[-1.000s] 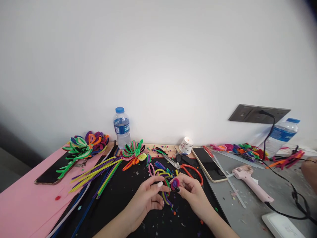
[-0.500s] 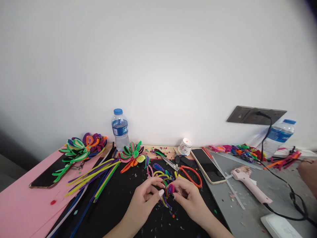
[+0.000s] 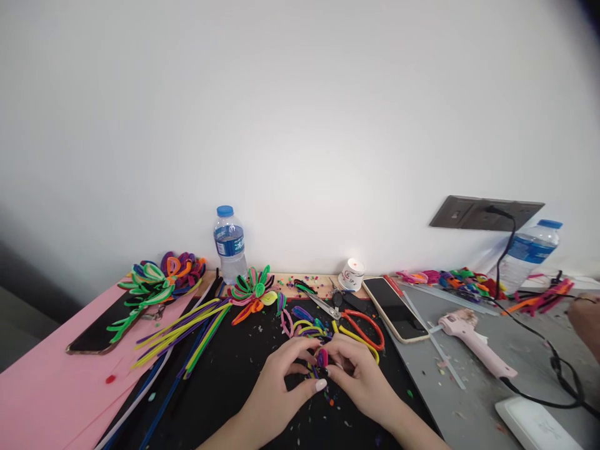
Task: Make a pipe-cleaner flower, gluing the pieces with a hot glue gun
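Note:
A small pink and purple coil of pipe cleaner (image 3: 322, 357) sits between my hands above the black mat. My right hand (image 3: 359, 375) pinches it from the right, thumb below and fingers curled behind. My left hand (image 3: 285, 378) is curled round its left side, with the thumb low and the fingertips at its upper edge. Exactly where the left fingers touch is partly hidden. Just beyond the fingers lie looped pipe cleaners (image 3: 304, 322) in several colours, some running down under my hands. Orange-handled scissors (image 3: 360, 328) rest close to the right knuckles.
Pipe cleaner flowers (image 3: 255, 290) and loose stems (image 3: 187, 331) lie to the left, near a water bottle (image 3: 230, 247). Rightward are a paper cup (image 3: 351, 275), a phone (image 3: 396, 310), a pink glue gun (image 3: 475, 347) with its cord, and another person's hand (image 3: 585, 322).
My left thumb has moved down and right, so the left hand's grip looks wider. The coil stays between both hands. The whole view has shifted slightly.

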`<move>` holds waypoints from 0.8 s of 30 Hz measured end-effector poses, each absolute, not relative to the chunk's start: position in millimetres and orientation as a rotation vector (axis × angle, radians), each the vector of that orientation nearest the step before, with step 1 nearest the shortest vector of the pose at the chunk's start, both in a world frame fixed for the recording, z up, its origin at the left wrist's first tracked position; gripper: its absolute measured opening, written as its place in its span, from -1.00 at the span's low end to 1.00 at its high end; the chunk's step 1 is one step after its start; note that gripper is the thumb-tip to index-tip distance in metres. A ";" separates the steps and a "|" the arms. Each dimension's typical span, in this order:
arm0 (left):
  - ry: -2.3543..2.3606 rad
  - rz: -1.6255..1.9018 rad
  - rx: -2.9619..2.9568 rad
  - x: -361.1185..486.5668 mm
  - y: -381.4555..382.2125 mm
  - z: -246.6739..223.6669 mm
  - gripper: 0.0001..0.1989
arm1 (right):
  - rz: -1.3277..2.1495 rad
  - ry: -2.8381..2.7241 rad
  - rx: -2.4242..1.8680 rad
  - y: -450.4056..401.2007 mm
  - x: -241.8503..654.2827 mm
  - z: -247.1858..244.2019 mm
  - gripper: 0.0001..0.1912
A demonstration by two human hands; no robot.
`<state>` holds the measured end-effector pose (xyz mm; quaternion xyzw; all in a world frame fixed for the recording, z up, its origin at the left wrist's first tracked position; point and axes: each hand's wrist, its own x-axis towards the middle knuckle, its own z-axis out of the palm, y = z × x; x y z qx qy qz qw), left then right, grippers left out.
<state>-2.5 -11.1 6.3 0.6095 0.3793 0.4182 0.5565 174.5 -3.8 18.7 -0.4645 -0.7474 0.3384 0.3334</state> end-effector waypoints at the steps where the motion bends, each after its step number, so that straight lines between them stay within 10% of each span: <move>1: 0.890 0.987 1.437 -2.4 -11.1 6.8 -0.61 | 0.884 -1.955 -1.213 -3.9 174.2 18.1 -0.89; 24: 0.920 0.931 1.301 2.1 -9.1 -0.2 -0.74 | 0.657 -2.250 -1.140 -8.6 171.8 5.6 -0.85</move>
